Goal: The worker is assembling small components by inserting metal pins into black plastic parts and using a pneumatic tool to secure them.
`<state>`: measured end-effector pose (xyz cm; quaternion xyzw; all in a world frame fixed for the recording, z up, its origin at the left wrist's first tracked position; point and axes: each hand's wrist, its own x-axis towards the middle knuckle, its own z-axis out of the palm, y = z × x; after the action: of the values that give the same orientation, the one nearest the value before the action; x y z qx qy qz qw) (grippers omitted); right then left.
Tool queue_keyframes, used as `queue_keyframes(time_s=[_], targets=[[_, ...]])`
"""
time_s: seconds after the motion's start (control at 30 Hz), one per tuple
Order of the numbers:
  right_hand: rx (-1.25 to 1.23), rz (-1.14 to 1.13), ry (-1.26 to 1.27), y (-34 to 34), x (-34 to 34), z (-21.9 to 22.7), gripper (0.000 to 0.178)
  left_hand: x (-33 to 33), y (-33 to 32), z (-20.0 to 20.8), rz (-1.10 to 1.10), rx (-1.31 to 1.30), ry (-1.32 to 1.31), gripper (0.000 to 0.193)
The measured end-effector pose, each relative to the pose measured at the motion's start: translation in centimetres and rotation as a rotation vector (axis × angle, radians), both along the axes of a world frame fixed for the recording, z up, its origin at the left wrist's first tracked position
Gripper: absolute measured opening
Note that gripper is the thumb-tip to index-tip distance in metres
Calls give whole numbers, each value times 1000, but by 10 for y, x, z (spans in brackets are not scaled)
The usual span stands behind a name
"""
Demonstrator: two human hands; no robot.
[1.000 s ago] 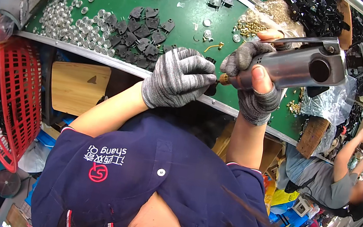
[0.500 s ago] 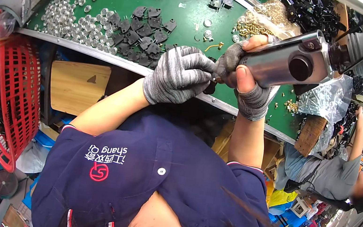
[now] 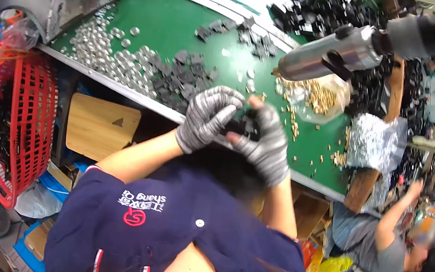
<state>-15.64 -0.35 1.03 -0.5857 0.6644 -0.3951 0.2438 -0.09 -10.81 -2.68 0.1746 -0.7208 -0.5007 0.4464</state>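
Nearest us, the navy shirt point(image 3: 256, 250) fills the bottom of the view, and the gap between it and the table edge is too dark to read. Just above, our left hand point(image 3: 209, 117), in a striped glove, has its fingers bent towards the thumb; its inner side is turned from view, so we cannot tell whether it pinches anything. Our right hand point(image 3: 266, 146) is blurred (bare fingertips poke out of its glove), with thumb and fingers spread apart. Between the hands, at the edge of the green table point(image 3: 156, 18), sits a small black piece point(image 3: 246, 124), partly covered, its shape hard to make out.

Beyond our left hand lie a pile of black parts point(image 3: 187, 74), whose near side the hand hides, and many shiny metal discs point(image 3: 131, 68). Past our right hand, brass bits point(image 3: 323, 98) fill a clear bag point(image 3: 323, 116). Over them hangs a power driver point(image 3: 321, 55), smeared by blur, blocking some of the dark heap point(image 3: 328, 11) behind; its back end fades into the black rim.
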Motion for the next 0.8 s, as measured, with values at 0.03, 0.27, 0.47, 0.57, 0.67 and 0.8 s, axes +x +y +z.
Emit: queue_keyframes(time_s=[0.03,0.27,0.47,0.57,0.67,0.8], targets=[[116,24,221,2,5,3,68,-4,1,2,23,-36,4,11],[-255,-231,-292,-42,-77,50,41,21,-78,38,433,-222,-88,15],[-67,-826,811,-128,-315,60,49,78,-246,68,862,-501,-438,56],[-94,-866,821,-153,-380,23,52,84,-331,64,1012,-709,-842,75],[-160,-904,887,-168,-378,9,53,91,-379,64,632,-135,-1274,83],[-526,-798,918,-152,-277,36,47,78,-368,73,414,-206,-1314,86]])
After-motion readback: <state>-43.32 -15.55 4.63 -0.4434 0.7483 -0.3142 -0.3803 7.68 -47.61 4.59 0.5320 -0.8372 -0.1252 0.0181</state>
